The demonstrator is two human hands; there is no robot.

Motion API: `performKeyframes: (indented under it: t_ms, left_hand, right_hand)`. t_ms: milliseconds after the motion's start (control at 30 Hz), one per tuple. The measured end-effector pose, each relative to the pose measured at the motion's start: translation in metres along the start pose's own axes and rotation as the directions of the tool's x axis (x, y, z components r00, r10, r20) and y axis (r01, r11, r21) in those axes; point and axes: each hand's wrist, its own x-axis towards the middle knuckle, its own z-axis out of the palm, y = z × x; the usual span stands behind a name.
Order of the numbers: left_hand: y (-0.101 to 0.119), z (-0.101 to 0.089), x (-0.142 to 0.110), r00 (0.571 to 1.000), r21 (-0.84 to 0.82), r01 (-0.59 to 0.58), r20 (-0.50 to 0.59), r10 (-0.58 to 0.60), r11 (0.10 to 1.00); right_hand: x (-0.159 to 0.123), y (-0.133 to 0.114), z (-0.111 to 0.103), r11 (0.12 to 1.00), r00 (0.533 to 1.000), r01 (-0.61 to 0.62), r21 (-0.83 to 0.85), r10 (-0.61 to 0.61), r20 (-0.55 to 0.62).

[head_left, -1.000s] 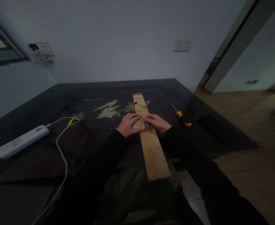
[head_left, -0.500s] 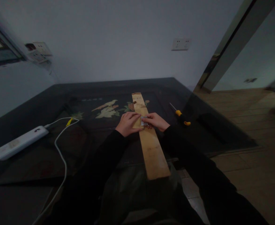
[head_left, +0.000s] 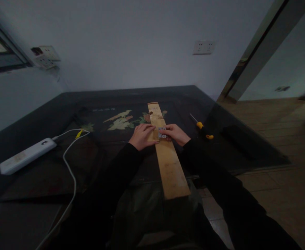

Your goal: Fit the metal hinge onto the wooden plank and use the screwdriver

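A long pale wooden board (head_left: 170, 166) lies lengthwise on the dark table, its near end sticking out over the front edge. My left hand (head_left: 142, 136) grips the board's left side about midway, thumb near me and fingers curled on top. Between the two hands a small silver metal plate with holes, which looks like a hinge (head_left: 162, 132), sits against the board's face. My right hand (head_left: 177, 134) pinches this hinge from the right with thumb and forefinger. The other right fingertips are partly hidden beside the board.
Right of the board lies a screwdriver (head_left: 201, 126) with a yellow and black handle. A white power strip (head_left: 28, 156) and its cable (head_left: 70, 170) occupy the left. The black table (head_left: 131, 91) bears a bird-and-flower picture and meets the wall behind.
The whole view has shifted slightly, so everything appears a little further right. Both hands keep their places on the board and hinge; any movement of the hinge is very small.
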Motion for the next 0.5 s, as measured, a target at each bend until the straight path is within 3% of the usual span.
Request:
performKeyframes:
  t_ms: [267,500]
  left_hand:
    - [-0.002,0.005,-0.001,1.0,0.016,0.028,0.0,-0.028,0.999]
    - [-0.028,-0.004,-0.006,0.965,0.101,0.261,-0.042,-0.258,0.96]
  right_hand:
    - [0.004,0.006,-0.002,0.996,1.0,0.008,0.091,-0.008,0.002]
    - [0.005,0.007,-0.006,0.987,0.998,0.005,0.159,0.005,-0.062]
